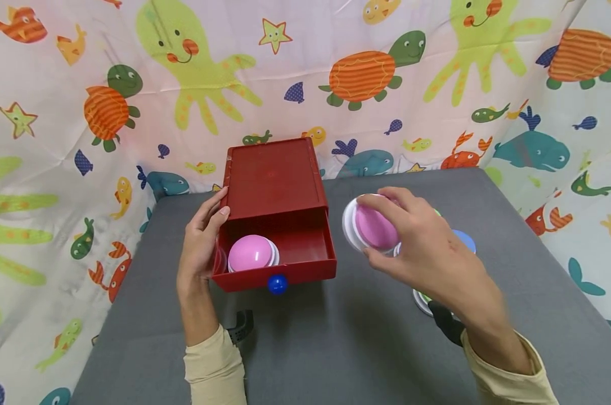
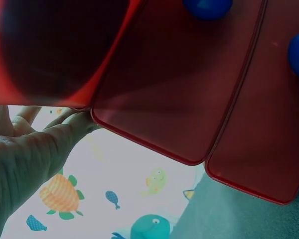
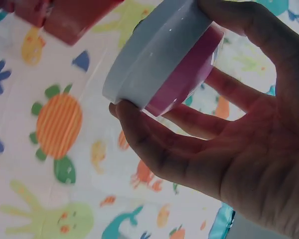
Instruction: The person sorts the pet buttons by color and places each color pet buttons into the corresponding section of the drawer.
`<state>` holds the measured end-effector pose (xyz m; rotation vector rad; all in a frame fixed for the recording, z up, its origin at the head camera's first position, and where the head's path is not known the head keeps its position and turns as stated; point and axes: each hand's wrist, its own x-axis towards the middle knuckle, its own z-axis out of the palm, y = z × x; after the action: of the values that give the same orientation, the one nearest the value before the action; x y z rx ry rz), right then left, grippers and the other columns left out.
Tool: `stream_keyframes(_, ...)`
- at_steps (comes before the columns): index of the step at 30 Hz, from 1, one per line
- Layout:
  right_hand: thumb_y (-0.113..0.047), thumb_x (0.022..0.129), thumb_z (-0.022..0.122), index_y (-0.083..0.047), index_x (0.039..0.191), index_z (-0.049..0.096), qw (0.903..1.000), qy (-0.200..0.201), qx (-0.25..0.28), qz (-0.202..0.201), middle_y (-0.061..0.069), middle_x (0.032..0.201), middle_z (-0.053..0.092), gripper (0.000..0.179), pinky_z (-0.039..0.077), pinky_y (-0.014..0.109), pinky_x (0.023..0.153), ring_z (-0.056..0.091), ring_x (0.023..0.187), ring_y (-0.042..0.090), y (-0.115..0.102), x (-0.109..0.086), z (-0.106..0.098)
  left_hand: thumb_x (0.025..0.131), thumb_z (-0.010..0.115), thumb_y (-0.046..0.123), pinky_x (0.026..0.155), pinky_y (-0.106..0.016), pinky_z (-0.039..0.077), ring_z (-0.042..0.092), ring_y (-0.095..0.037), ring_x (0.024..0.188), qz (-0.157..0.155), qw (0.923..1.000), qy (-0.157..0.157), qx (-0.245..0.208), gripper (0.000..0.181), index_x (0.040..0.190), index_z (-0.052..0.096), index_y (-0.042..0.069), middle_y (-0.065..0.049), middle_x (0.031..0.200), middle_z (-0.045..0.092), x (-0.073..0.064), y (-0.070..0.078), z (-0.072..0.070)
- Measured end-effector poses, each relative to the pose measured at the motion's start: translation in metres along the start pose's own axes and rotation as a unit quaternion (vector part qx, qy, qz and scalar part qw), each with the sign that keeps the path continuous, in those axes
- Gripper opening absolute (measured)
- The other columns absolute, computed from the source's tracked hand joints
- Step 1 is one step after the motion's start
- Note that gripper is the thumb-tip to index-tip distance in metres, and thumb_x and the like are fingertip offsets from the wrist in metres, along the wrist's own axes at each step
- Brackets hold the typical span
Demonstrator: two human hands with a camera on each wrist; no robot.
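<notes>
A red drawer box (image 1: 272, 177) with blue knobs stands on the table, its top drawer (image 1: 305, 247) pulled out. In the drawer's left part lies a pink domed disc with a white base (image 1: 251, 253). My left hand (image 1: 199, 239) touches the left side of the box with its fingers, thumb near the front top edge. To the right of the drawer, my right hand (image 1: 419, 239) grips a second pink-and-white domed disc (image 1: 373, 225) by its rim, held tilted above the table. In the right wrist view, thumb and fingers span its white base (image 3: 154, 50).
Behind the right hand, a blue round thing (image 1: 465, 241) and a green-and-white disc (image 1: 423, 302) are partly hidden on the grey table (image 1: 326, 349). A curtain with sea animals (image 1: 285, 73) hangs close behind the box. Lower closed drawers (image 2: 164, 89) show in the left wrist view.
</notes>
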<state>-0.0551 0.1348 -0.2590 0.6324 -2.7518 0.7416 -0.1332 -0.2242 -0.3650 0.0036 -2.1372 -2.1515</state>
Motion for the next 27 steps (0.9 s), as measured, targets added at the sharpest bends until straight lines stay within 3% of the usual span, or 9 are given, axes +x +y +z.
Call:
stream_keyframes(8,-0.014,0.071,0.094,-0.023,0.141,0.065,0.9979,-0.041,0.008,-0.051,0.015,0.144,0.056,0.076,0.066,0.051,0.085,0.053,0.13,0.037,-0.029,0.029,0.017,0.105,0.06,0.034,0.093,-0.023,0.061,0.056,-0.021,0.133,0.004,1.0,-0.001,-0.001,0.051,0.156,0.05,0.033,-0.005,0.162,0.047,0.0,-0.002,0.0)
stream_keyframes(15,-0.019,0.071,0.093,-0.024,0.146,0.058,0.9923,-0.108,0.034,-0.051,0.012,0.139,0.059,0.082,0.066,0.044,0.084,0.053,0.128,0.031,-0.04,0.057,0.038,0.106,0.059,0.035,0.097,-0.023,0.06,0.056,-0.021,0.133,0.01,0.9999,-0.009,-0.002,0.052,0.156,0.049,0.032,-0.006,0.162,0.047,0.001,-0.002,-0.002)
stream_keyframes(21,-0.025,0.075,0.093,-0.018,0.14,0.063,0.9906,-0.11,0.018,-0.079,0.012,0.129,0.066,0.072,0.065,0.038,0.083,0.058,0.119,0.029,-0.046,0.071,0.047,0.105,0.06,0.036,0.094,-0.022,0.061,0.056,-0.022,0.133,0.007,0.9999,-0.007,0.0,0.052,0.156,0.049,0.034,-0.005,0.162,0.047,0.002,0.0,-0.003)
stream_keyframes(27,-0.029,0.077,0.092,-0.018,0.141,0.064,0.9897,-0.116,-0.003,-0.084,0.012,0.126,0.067,0.071,0.065,0.037,0.084,0.06,0.117,0.028,-0.051,0.072,0.045,0.106,0.06,0.036,0.093,-0.022,0.061,0.057,-0.022,0.131,0.003,0.9999,-0.013,-0.002,0.052,0.156,0.049,0.034,-0.006,0.162,0.046,0.003,0.001,-0.004)
